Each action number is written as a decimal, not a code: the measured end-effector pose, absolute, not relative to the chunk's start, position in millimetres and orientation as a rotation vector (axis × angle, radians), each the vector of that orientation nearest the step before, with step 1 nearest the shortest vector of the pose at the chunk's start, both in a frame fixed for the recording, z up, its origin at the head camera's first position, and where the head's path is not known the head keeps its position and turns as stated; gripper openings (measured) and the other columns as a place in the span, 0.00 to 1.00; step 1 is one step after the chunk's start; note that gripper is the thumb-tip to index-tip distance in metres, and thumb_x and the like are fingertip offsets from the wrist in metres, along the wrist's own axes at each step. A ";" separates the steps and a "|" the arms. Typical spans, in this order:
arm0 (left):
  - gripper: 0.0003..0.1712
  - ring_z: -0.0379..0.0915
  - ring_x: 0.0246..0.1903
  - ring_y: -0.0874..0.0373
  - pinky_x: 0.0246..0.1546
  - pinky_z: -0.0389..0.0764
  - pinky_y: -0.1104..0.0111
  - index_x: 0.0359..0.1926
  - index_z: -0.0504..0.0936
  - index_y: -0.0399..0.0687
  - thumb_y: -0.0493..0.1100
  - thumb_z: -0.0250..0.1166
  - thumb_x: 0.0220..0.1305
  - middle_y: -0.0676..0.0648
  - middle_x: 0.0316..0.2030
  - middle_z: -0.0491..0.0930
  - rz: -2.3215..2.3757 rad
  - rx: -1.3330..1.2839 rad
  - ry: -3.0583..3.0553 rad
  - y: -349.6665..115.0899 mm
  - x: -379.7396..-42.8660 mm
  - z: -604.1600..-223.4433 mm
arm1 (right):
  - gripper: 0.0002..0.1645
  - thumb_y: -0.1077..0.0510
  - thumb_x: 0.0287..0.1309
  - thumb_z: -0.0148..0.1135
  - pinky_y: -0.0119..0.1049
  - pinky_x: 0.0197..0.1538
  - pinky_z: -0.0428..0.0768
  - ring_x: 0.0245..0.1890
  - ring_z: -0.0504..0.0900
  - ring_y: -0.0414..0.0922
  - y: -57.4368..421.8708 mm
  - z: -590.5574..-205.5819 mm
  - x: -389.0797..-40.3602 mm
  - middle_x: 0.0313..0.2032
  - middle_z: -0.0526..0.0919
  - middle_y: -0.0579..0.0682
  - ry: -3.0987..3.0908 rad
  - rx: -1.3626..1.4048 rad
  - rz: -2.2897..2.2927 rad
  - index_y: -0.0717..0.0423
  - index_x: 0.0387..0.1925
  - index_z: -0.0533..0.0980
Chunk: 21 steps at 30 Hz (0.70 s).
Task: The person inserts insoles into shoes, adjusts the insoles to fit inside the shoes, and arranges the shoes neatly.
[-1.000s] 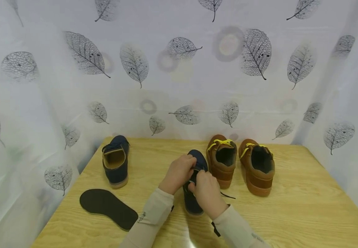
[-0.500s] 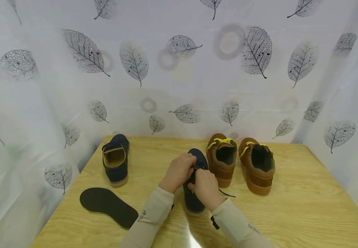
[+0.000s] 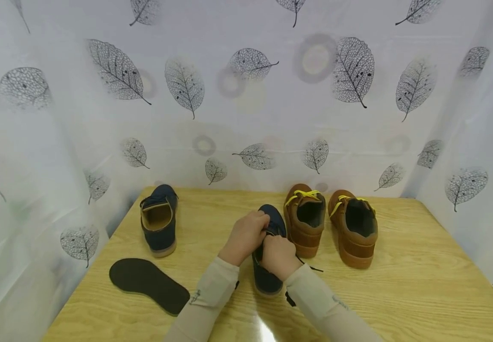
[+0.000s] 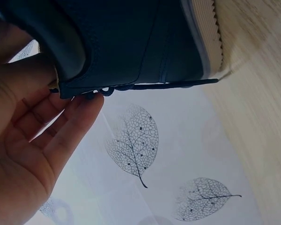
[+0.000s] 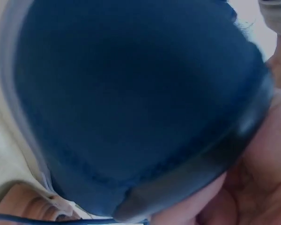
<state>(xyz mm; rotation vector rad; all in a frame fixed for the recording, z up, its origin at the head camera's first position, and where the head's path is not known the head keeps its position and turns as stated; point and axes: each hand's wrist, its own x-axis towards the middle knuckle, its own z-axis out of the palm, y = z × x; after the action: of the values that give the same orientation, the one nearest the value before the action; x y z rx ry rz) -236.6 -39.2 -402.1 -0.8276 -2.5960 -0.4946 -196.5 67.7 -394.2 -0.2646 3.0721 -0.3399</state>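
Note:
A navy shoe (image 3: 268, 282) stands mid-table, toe facing away. My left hand (image 3: 246, 237) holds its upper near the lacing; the left wrist view shows the thumb inside the shoe (image 4: 122, 42) and fingers outside by the lace (image 4: 150, 86). My right hand (image 3: 279, 256) is at the opening with knuckles up; its fingertips are hidden within, so whether they grip anything does not show. In the right wrist view the heel covers most of the picture, with the palm (image 5: 267, 154) beside the collar. Left of my arms lies a dark insole (image 3: 148, 285).
The other navy shoe (image 3: 163, 241), with a tan inside, stands at the back left. Two brown shoes with yellow laces, a nearer brown shoe (image 3: 305, 237) and an outer brown shoe (image 3: 357, 247), stand right of my hands. A leaf-print curtain (image 3: 246, 109) hangs behind the table.
My right hand has shifted slightly left and down, further over the shoe's opening, and its thumb is out of sight now. The left hand and the other shoes stay in place.

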 end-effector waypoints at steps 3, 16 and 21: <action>0.18 0.64 0.24 0.58 0.23 0.65 0.70 0.21 0.68 0.48 0.30 0.68 0.55 0.51 0.23 0.67 -0.497 -0.826 -2.600 -39.9 -236.4 -400.9 | 0.15 0.56 0.46 0.73 0.43 0.21 0.76 0.19 0.77 0.51 68.1 -395.7 -198.9 0.20 0.75 0.54 3.052 -0.263 -0.359 0.58 0.21 0.74; 0.19 0.63 0.23 0.59 0.22 0.65 0.70 0.21 0.66 0.48 0.29 0.69 0.54 0.52 0.23 0.67 -0.516 -0.820 -2.610 -39.8 -237.2 -399.3 | 0.12 0.58 0.48 0.71 0.45 0.24 0.77 0.22 0.79 0.51 67.0 -393.8 -201.5 0.22 0.77 0.55 3.019 -0.278 -0.268 0.58 0.22 0.74; 0.19 0.64 0.24 0.59 0.23 0.65 0.71 0.21 0.66 0.48 0.29 0.69 0.54 0.51 0.23 0.66 -0.512 -0.828 -2.629 -39.4 -236.1 -398.7 | 0.10 0.60 0.51 0.67 0.45 0.24 0.78 0.22 0.79 0.51 68.8 -393.5 -203.7 0.22 0.77 0.56 2.960 -0.301 -0.261 0.59 0.23 0.74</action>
<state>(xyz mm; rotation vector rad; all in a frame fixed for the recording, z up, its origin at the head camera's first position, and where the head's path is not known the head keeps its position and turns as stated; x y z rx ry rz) -236.1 -39.4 -398.7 -0.8283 -2.6292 -0.5120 -203.7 68.8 -393.5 -0.3010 2.9597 -0.2607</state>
